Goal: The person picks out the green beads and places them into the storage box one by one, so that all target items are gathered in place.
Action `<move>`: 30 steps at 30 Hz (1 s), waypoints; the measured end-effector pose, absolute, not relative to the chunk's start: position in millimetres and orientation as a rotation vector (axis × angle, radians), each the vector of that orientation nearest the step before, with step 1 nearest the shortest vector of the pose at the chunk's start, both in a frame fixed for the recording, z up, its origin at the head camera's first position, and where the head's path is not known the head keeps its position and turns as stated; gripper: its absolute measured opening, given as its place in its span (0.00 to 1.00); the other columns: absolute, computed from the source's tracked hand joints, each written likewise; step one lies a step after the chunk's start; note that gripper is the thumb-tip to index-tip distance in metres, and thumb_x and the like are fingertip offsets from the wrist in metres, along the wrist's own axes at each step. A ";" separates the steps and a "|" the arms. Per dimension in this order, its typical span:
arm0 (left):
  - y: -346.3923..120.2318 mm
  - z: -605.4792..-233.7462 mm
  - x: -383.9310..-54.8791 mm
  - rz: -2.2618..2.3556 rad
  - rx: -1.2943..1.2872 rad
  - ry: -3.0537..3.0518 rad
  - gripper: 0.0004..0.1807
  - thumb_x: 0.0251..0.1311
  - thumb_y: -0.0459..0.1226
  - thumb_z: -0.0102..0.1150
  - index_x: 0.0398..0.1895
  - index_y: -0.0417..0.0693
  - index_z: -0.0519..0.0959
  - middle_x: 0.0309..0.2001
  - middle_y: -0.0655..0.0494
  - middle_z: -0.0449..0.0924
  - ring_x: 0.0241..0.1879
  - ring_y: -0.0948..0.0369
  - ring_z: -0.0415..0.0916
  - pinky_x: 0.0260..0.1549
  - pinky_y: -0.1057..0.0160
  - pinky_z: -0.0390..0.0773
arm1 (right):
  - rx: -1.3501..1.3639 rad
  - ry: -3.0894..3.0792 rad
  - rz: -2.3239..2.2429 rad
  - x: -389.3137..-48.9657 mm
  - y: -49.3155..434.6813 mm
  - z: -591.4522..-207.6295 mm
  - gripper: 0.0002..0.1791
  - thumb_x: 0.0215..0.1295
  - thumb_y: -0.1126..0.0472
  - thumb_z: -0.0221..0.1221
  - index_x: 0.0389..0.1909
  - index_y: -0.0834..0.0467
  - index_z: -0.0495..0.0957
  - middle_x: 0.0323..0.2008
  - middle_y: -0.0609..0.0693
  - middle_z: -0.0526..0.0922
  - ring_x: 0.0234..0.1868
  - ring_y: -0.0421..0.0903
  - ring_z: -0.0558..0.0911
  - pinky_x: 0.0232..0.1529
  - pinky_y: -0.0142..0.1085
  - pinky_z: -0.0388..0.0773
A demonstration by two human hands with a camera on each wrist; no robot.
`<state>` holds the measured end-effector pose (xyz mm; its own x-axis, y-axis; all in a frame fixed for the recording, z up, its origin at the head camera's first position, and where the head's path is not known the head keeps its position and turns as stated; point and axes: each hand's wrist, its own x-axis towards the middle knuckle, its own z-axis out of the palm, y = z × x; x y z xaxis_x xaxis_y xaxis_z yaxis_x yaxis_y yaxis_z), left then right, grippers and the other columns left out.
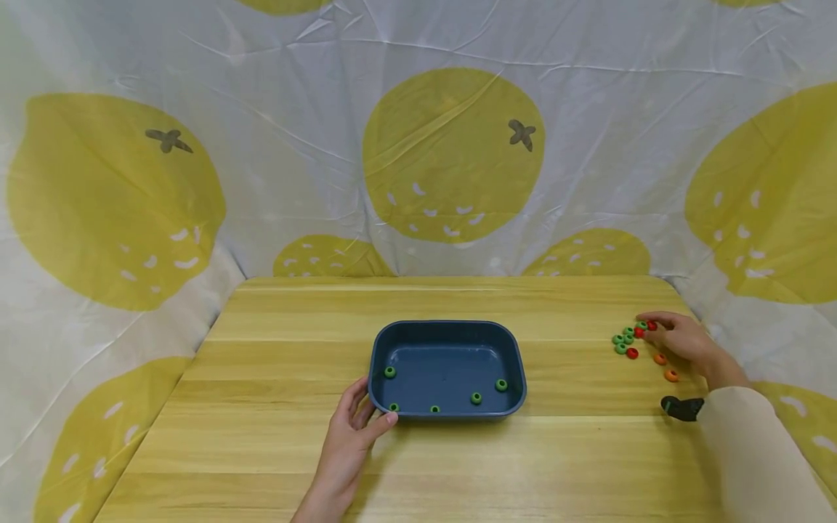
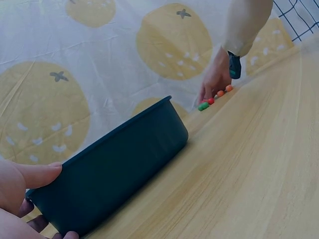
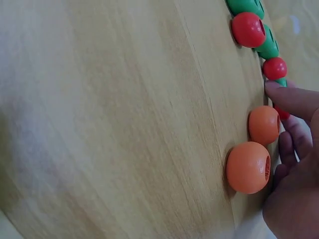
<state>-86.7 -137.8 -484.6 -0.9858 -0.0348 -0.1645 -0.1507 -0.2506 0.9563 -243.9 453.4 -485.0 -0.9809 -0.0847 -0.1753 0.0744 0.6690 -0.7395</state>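
Observation:
A dark blue plastic box (image 1: pixel 447 418) rests on the wooden table. My left hand (image 1: pixel 353 428) grips its near left corner, thumb over the rim and fingers against the side and underneath. Several green beads (image 1: pixel 475 398) lie inside the box. At the far right, my right hand (image 1: pixel 676 338) is down among loose beads, with thumb and forefinger on either side of a green bead (image 1: pixel 642 325). A red bead (image 3: pixel 281 112) shows under the thumb. More green beads (image 1: pixel 620 349) and a red bead (image 1: pixel 632 353) lie just left of this hand.
Two orange beads (image 1: pixel 671 375) sit near the right wrist, which wears a black strap device (image 1: pixel 682 408). Behind the table (image 1: pixel 294 349) hangs a white cloth (image 1: pixel 294 145) printed with yellow lemons. A dark wire grid (image 2: pixel 299 20) shows beyond the table's right side.

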 end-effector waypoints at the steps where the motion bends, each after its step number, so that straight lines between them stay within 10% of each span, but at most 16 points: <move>1: -137.7 -484.4 -86.8 2.417 -0.231 1.875 0.44 0.61 0.26 0.70 0.78 0.41 0.59 0.77 0.44 0.56 0.75 0.46 0.58 0.58 0.62 0.76 | -0.012 2.683 -1.207 -244.1 453.6 -485.6 0.29 0.81 0.58 0.54 0.73 0.72 0.63 0.72 0.78 0.56 0.70 0.76 0.57 0.64 0.70 0.58; 12: -138.2 -483.7 -86.3 2.423 -0.227 1.870 0.44 0.61 0.26 0.70 0.78 0.41 0.59 0.77 0.44 0.56 0.74 0.46 0.59 0.57 0.63 0.76 | -0.040 2.708 -1.242 -243.7 453.2 -492.0 0.28 0.79 0.53 0.58 0.64 0.73 0.71 0.67 0.76 0.64 0.63 0.72 0.66 0.60 0.63 0.66; 23: -136.9 -484.6 -87.7 2.430 -0.221 1.871 0.44 0.60 0.26 0.70 0.78 0.41 0.60 0.77 0.44 0.58 0.74 0.46 0.60 0.56 0.62 0.77 | 0.005 2.783 -1.146 -242.6 456.0 -489.1 0.32 0.75 0.47 0.62 0.64 0.70 0.74 0.57 0.64 0.79 0.48 0.46 0.74 0.44 0.33 0.74; 30: -137.0 -484.1 -86.1 2.427 -0.227 1.865 0.43 0.61 0.26 0.70 0.78 0.41 0.60 0.77 0.44 0.57 0.74 0.46 0.60 0.57 0.62 0.77 | -0.068 2.786 -1.137 -242.5 455.5 -474.1 0.30 0.78 0.49 0.59 0.65 0.71 0.72 0.60 0.67 0.77 0.48 0.34 0.73 0.47 0.36 0.75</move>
<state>-86.1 -137.0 -484.1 -0.9865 -0.0328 -0.1606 -0.1467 -0.2597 0.9545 -242.5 455.5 -474.1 -0.9904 -0.0912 -0.1042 0.0077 0.7147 -0.6993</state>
